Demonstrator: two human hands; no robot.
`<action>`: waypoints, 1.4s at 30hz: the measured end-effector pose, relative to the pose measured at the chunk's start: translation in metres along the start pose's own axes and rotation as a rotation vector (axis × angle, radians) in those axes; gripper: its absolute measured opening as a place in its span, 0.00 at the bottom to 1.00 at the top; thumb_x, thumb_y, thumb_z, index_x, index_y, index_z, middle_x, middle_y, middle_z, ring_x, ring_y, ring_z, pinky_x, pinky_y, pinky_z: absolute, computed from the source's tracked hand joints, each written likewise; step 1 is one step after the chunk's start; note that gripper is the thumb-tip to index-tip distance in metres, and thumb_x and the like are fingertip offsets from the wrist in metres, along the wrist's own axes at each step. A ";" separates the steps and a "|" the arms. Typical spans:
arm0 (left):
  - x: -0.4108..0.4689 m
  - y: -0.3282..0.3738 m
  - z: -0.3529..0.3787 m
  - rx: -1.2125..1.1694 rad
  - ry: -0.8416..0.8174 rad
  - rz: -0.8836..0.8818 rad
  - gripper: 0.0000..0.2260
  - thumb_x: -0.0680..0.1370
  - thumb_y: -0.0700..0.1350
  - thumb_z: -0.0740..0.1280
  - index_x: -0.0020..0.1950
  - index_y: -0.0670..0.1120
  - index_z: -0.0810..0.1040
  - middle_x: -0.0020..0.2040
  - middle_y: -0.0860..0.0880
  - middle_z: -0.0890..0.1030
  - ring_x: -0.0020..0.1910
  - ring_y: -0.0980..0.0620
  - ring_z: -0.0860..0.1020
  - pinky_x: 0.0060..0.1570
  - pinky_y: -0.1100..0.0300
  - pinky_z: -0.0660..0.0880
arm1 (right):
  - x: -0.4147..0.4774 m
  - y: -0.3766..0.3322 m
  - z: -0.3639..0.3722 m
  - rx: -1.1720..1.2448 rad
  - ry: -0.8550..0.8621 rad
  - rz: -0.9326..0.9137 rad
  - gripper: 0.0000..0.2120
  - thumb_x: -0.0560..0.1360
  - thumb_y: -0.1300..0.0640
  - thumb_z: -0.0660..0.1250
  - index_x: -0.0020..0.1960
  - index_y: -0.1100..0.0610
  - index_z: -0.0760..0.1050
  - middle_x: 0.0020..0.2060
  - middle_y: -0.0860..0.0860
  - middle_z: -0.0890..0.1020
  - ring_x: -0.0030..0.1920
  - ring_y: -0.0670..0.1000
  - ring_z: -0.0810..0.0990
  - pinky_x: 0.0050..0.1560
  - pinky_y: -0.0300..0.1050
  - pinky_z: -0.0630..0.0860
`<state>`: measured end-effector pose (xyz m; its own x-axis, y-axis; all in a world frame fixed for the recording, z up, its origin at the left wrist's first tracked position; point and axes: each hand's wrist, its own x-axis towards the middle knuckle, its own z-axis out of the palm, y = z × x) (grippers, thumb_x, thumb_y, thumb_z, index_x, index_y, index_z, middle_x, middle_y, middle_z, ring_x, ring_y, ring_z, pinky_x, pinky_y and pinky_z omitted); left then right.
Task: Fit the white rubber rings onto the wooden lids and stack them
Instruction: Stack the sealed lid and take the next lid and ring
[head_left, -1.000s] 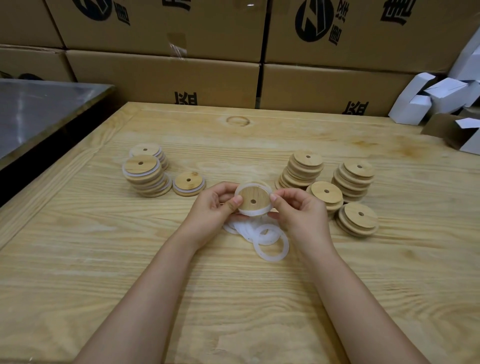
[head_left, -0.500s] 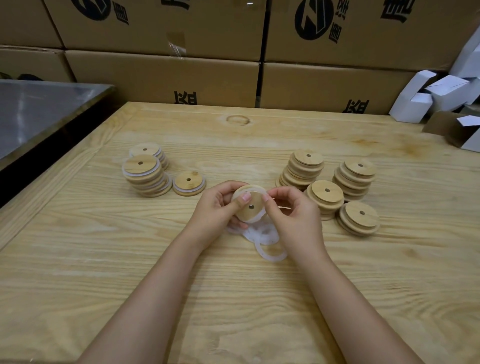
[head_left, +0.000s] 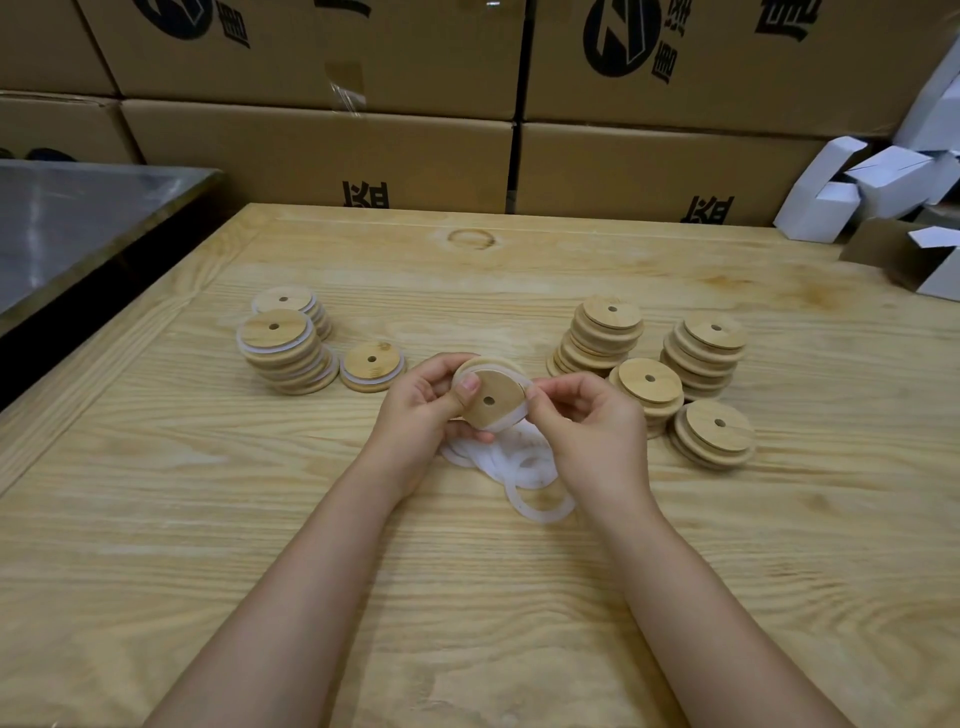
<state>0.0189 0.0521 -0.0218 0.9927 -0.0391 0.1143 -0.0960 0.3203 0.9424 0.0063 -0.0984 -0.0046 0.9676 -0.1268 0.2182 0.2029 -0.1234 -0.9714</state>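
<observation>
Mid-fit: my L hand (head_left: 421, 410) grips wooden lid (head_left: 493, 397) over ring pile (head_left: 519, 462); R hand (head_left: 587, 421) pinches white ring (head_left: 509, 422) at lid's rt edge. Next, I reckon: roll ring round rim, then onto ringed stack (head_left: 371, 366).

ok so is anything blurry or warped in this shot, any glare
Head view: wide-angle bowing curves the cardboard boxes and the table edges; light is soft and even, with faint shadows under the lid stacks; a dull sheen lies on the metal surface; the left hand, right hand, lid and white ring look slightly soft.
</observation>
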 end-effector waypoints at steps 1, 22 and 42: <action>0.000 0.000 0.000 -0.016 0.002 -0.007 0.11 0.70 0.45 0.67 0.51 0.44 0.77 0.40 0.48 0.83 0.38 0.51 0.81 0.30 0.59 0.79 | 0.001 -0.001 -0.001 0.014 -0.021 0.011 0.08 0.71 0.62 0.72 0.36 0.51 0.78 0.32 0.43 0.82 0.37 0.40 0.80 0.39 0.30 0.75; -0.006 0.007 0.008 0.305 -0.060 0.026 0.02 0.76 0.37 0.67 0.47 0.42 0.79 0.31 0.52 0.82 0.19 0.60 0.72 0.18 0.69 0.64 | -0.001 0.003 -0.005 -0.252 0.002 -0.206 0.02 0.72 0.57 0.71 0.44 0.52 0.79 0.38 0.43 0.82 0.40 0.42 0.80 0.44 0.41 0.77; 0.001 0.001 -0.001 0.157 -0.065 0.002 0.07 0.76 0.35 0.63 0.51 0.42 0.78 0.39 0.49 0.84 0.36 0.55 0.79 0.32 0.64 0.76 | 0.007 0.002 -0.011 0.101 -0.088 0.073 0.04 0.72 0.62 0.72 0.39 0.54 0.81 0.39 0.44 0.85 0.43 0.43 0.83 0.43 0.32 0.77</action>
<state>0.0199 0.0533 -0.0209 0.9861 -0.1017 0.1314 -0.1131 0.1689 0.9791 0.0118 -0.1099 -0.0037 0.9889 -0.0444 0.1418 0.1412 -0.0170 -0.9898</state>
